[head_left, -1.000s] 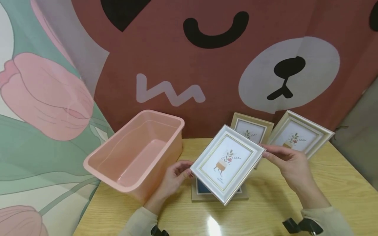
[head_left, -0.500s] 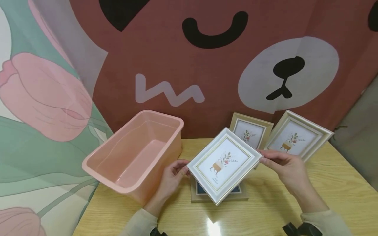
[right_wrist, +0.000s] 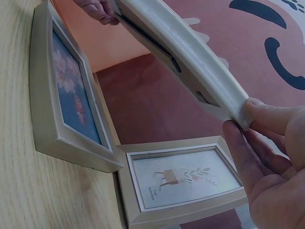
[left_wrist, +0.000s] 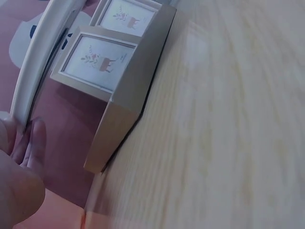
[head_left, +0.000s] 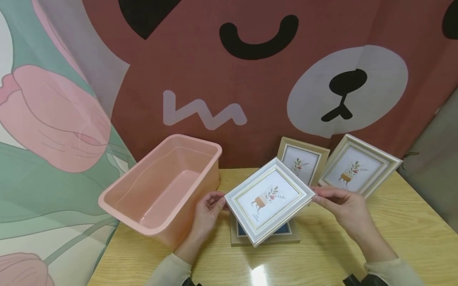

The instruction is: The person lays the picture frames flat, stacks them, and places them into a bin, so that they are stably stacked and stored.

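A white picture frame (head_left: 270,200) with a thin gold inner line and a plant print is held up, tilted, between both hands. My left hand (head_left: 207,212) pinches its left corner, thumb in front and fingers behind. The opposite corner is pinched by my right hand (head_left: 343,206). In the right wrist view the back of the white picture frame (right_wrist: 176,52) shows a dark strip and a small metal piece. Below it, a beige picture frame (head_left: 247,239) with a dark blue flower picture lies flat on the table, partly hidden by the white one.
A pink plastic tub (head_left: 157,230) stands on the left of the wooden table (head_left: 229,270). Behind my hands, a tan picture frame (head_left: 323,153) and a cream picture frame (head_left: 388,163) stand leaning near the printed cloth backdrop (head_left: 193,47).
Both hands have carried the white picture frame slightly left, its right corner dropping and the frame turning a little clockwise. The tub and the other frames have stayed in place.
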Demonstrator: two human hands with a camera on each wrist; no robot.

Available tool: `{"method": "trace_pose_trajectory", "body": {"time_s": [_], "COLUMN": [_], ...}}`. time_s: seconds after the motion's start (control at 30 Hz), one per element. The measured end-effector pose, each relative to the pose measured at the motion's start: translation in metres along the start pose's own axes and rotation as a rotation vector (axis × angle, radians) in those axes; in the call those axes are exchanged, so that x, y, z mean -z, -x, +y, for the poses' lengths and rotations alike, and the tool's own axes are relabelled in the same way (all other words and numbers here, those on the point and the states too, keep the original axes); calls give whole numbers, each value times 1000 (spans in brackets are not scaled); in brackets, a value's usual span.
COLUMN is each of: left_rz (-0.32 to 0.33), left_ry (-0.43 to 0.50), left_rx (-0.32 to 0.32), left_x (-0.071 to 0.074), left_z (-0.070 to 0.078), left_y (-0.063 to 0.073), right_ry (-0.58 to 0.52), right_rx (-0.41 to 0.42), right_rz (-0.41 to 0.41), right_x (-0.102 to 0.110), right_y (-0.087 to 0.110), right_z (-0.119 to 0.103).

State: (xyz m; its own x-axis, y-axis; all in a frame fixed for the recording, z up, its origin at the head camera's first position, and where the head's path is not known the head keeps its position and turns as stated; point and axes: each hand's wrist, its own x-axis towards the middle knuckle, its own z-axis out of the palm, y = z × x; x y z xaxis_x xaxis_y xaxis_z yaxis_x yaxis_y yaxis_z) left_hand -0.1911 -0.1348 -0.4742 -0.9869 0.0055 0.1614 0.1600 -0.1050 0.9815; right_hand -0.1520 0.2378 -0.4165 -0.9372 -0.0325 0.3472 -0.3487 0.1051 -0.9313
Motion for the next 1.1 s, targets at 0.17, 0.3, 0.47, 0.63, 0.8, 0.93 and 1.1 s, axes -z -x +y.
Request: {"method": "trace_pose_trajectory", "body": {"time_s": [0.17,0.3,0.47,0.63,0.8,0.93,1.1], "left_rz": [38,63,96,107,119,128,116], "left_ry": [-5,-9,15,42,67,77,70], "left_rx": [6,7,21,28,26,25,21], "left_x": [-3,-5,-7,-9,-10,-10,-11], "left_z": [2,5,8,7,7,8,10], "left_y": [-1,-1,-1,0,1,1,2], "right_ry": [24,69,103,125,194,211,211], "right_rx": [21,31,37,38,20,32,52], "right_rz": [10,30,42,47,56,65,72], "right_x": [0,-1,-2,-2,-4,-6,-9], "right_y": [2,4,6,11,15,18,23], "right_z": [2,2,3,5,7,9,11]}}
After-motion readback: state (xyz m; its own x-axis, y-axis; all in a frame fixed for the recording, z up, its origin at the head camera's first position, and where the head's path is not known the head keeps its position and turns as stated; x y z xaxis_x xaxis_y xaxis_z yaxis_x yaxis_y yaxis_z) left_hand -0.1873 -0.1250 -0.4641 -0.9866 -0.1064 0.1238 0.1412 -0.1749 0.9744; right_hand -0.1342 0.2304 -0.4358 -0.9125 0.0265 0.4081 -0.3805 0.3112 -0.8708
